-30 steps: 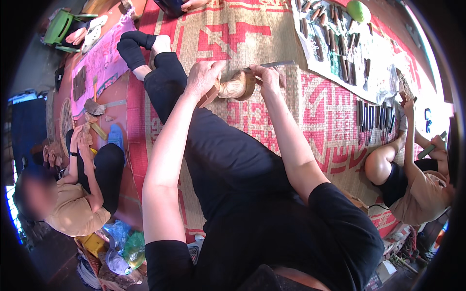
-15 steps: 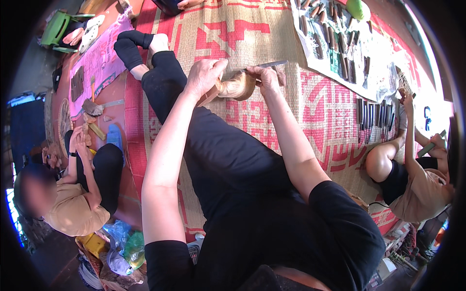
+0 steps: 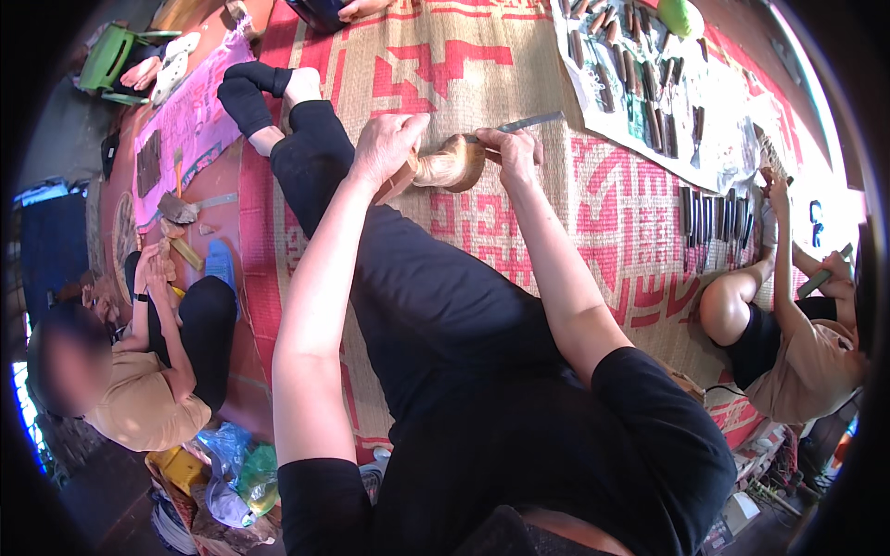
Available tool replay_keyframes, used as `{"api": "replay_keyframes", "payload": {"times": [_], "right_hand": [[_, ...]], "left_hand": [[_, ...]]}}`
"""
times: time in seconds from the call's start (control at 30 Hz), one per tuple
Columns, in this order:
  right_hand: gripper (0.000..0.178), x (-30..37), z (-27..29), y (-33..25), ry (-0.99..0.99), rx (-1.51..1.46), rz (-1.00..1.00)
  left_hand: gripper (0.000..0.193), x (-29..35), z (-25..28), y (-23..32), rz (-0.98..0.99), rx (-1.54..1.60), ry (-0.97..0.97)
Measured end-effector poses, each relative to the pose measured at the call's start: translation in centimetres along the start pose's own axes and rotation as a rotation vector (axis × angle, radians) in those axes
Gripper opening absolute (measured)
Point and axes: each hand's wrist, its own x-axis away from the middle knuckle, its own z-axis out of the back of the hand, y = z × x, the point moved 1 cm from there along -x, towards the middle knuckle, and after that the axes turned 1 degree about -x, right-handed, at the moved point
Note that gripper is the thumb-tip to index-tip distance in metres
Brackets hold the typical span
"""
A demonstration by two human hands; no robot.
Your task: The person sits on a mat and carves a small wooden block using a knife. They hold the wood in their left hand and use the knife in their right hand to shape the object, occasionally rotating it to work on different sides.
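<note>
Holding a curved wooden piece [image 3: 452, 169] and a flat grey tool [image 3: 533, 121] in the upper middle of the frame

The left hand [image 3: 391, 150] was clamped on the left end of the wooden piece, and its fingers were covering a good part of that end. The right hand [image 3: 513, 151] was closed on the tool, with thumb and fingers together. Because these fingers stood in front, I could not tell where exactly the tool met the wood. The underside of the piece was also hidden, so whether it touched the patterned mat [image 3: 482, 218] could not be seen.

At the top edge, another person's hand [image 3: 360, 7] was cut off by the frame. At the left, a co-worker in a tan shirt [image 3: 148, 398] held something too small to make out. At the right, a second co-worker [image 3: 797, 366] was partly lost in the dark rim. In the upper right, strong light washed out a part of the pale sheet [image 3: 723, 104] under the brown-handled tools [image 3: 630, 69].

Compared with half a second earlier, the right hand and the tool had shifted slightly to the right; the left hand and the wooden piece stayed almost in the same place.
</note>
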Motion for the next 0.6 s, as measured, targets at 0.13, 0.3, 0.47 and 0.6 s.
{"api": "replay_keyframes", "payload": {"times": [0.13,0.3,0.47,0.6], "right_hand": [[0.013,0.2,-0.5,-0.3,0.046,0.027,0.018],[0.016,-0.3,-0.9,-0.3,0.053,0.211,0.133],[0.011,0.7,-1.2,-0.2,0.150,0.239,0.186],[0.011,1.4,-0.9,0.3,0.120,0.108,0.200]], "left_hand": [[0.048,0.2,0.3,0.4,0.021,-0.018,-0.018],[0.048,0.0,0.1,0.0,0.023,-0.021,-0.003],[0.048,0.0,0.1,0.9,0.124,-0.006,-0.014],[0.044,-0.3,0.1,0.7,0.018,-0.124,-0.027]]}}
